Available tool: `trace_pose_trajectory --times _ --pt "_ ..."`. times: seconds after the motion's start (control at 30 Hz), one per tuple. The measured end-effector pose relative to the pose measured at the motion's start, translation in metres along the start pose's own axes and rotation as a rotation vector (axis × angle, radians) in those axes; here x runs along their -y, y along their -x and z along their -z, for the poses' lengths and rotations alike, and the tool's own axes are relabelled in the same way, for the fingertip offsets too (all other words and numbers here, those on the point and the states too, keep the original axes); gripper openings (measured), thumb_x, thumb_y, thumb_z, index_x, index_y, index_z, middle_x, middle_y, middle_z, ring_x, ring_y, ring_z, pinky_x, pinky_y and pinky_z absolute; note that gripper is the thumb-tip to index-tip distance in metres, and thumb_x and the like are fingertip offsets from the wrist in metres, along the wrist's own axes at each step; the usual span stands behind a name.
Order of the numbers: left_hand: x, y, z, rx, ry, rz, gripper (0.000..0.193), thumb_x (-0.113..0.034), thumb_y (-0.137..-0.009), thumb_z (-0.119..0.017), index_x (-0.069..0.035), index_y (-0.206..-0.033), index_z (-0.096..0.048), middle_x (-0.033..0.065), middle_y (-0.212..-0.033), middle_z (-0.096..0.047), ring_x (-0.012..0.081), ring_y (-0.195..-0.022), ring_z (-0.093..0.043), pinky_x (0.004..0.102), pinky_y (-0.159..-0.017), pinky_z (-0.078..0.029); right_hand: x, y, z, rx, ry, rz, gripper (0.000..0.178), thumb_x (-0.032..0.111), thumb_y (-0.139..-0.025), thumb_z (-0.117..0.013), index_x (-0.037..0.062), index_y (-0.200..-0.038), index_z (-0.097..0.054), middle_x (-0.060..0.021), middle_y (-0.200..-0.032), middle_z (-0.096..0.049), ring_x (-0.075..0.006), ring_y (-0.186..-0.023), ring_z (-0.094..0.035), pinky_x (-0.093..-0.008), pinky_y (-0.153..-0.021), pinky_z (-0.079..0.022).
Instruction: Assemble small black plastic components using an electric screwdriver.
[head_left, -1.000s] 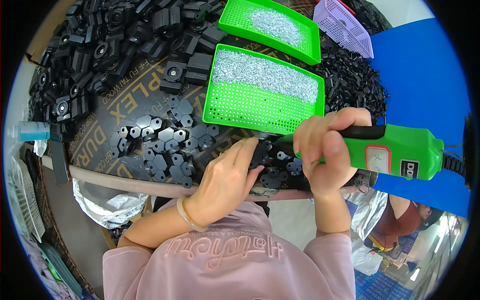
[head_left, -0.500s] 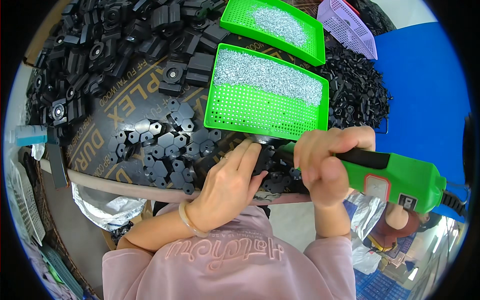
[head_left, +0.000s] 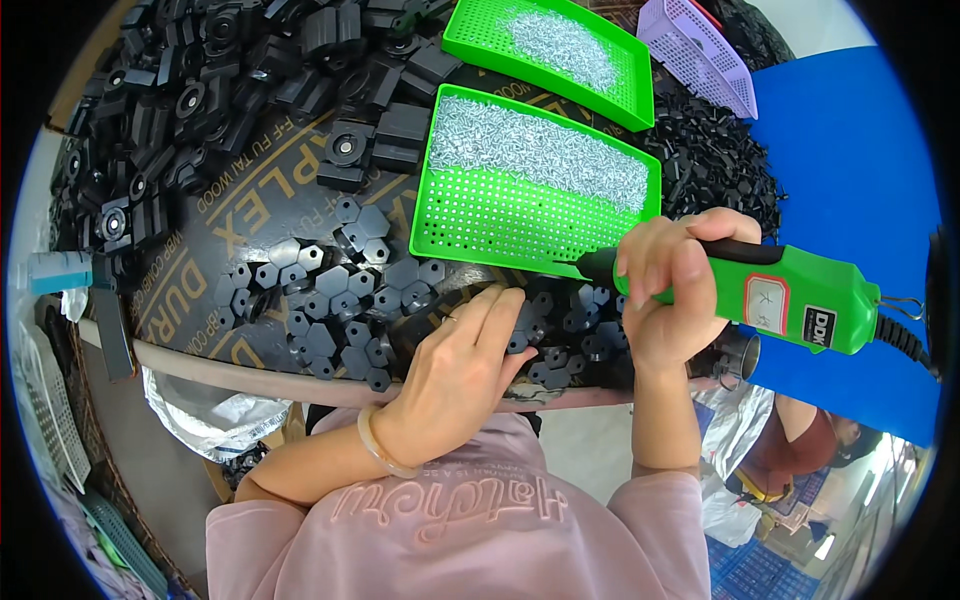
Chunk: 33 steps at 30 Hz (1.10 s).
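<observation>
From my end, yellow lettering (head_left: 240,213) runs across the tabletop (head_left: 285,215) beyond the left hand (head_left: 458,350); pink script (head_left: 450,503) marks the shirt (head_left: 450,565) nearer me. Right of the right hand (head_left: 668,290), the tool (head_left: 800,280) bears a dark printed label (head_left: 820,325) and a red-edged, marked sticker (head_left: 765,303).

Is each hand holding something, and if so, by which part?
Right hand: the green electric screwdriver, by its front part. Left hand: cannot be told from this view.

The left forearm (head_left: 310,448) is slanted inward from the left, and the left hand (head_left: 458,352) is held with its back upward, fingers (head_left: 495,318) stretched forward together, thumb (head_left: 517,365) set apart. The right forearm (head_left: 666,425) is pointed nearly straight forward; the right hand (head_left: 672,290) is curled into a grip.
</observation>
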<state>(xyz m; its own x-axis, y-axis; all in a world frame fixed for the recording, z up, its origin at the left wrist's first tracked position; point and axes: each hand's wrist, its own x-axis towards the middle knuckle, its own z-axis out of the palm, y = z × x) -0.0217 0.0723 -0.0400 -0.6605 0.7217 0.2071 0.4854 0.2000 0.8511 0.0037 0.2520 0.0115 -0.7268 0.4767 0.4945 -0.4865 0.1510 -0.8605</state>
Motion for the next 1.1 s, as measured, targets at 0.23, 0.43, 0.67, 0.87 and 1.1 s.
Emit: trace_pose_trajectory --times 0.23,0.43,0.67,0.87,1.1 --pt "0.001 0.001 0.0 -0.012 -0.009 -0.003 0.053 -0.006 -0.073 -0.077 0.005 -0.118 -0.053 0.0227 -0.112 -0.059 0.04 -0.098 -0.06 0.0414 -0.081 -0.052 -0.001 0.002 0.001 0.001 0.026 0.017 0.027 0.011 -0.09 -0.061 0.0028 -0.103 -0.04 -0.0043 -0.057 -0.049 -0.012 -0.044 -0.045 -0.0278 -0.045 -0.041" --pt "-0.001 -0.001 0.002 0.009 -0.003 0.0 0.053 -0.006 -0.072 -0.077 0.004 -0.118 -0.053 0.022 -0.112 -0.059 0.0398 -0.097 -0.061 0.0411 -0.081 -0.052 0.0 0.004 0.0 -0.016 -0.002 0.044 0.026 0.01 -0.089 -0.062 0.0031 -0.103 -0.04 -0.0046 -0.059 -0.05 -0.0119 -0.044 -0.045 -0.0273 -0.045 -0.041" --pt "-0.002 -0.001 0.0 0.001 -0.009 0.004 0.053 -0.005 -0.072 -0.078 0.004 -0.118 -0.053 0.0214 -0.113 -0.059 0.0384 -0.09 -0.062 0.0388 -0.073 -0.053 0.004 0.004 -0.004 -0.053 0.066 -0.024 0.024 0.011 -0.089 -0.06 0.0049 -0.102 -0.041 -0.0035 -0.059 -0.047 -0.0114 -0.042 -0.041 -0.0284 -0.045 -0.038" --pt "0.0 -0.001 0.0 -0.005 0.012 0.003 0.053 -0.004 -0.071 -0.078 0.003 -0.118 -0.053 0.0206 -0.112 -0.059 0.0365 -0.083 -0.062 0.0363 -0.066 -0.053 0.025 -0.001 -0.004 -0.055 -0.038 0.027 0.025 0.009 -0.089 -0.059 0.0053 -0.105 -0.04 -0.0034 -0.059 -0.048 -0.0134 -0.044 -0.045 -0.0292 -0.044 -0.04" --pt "0.001 0.001 0.001 -0.024 -0.019 -0.011 0.054 -0.004 -0.071 -0.077 0.002 -0.118 -0.053 0.0217 -0.112 -0.059 0.0406 -0.093 -0.061 0.0413 -0.076 -0.053 0.075 0.023 -0.032 0.111 -0.11 -0.141 0.03 0.018 -0.088 -0.069 0.0091 -0.101 -0.044 -0.0013 -0.059 -0.051 -0.0149 -0.047 -0.047 -0.0295 -0.046 -0.04"
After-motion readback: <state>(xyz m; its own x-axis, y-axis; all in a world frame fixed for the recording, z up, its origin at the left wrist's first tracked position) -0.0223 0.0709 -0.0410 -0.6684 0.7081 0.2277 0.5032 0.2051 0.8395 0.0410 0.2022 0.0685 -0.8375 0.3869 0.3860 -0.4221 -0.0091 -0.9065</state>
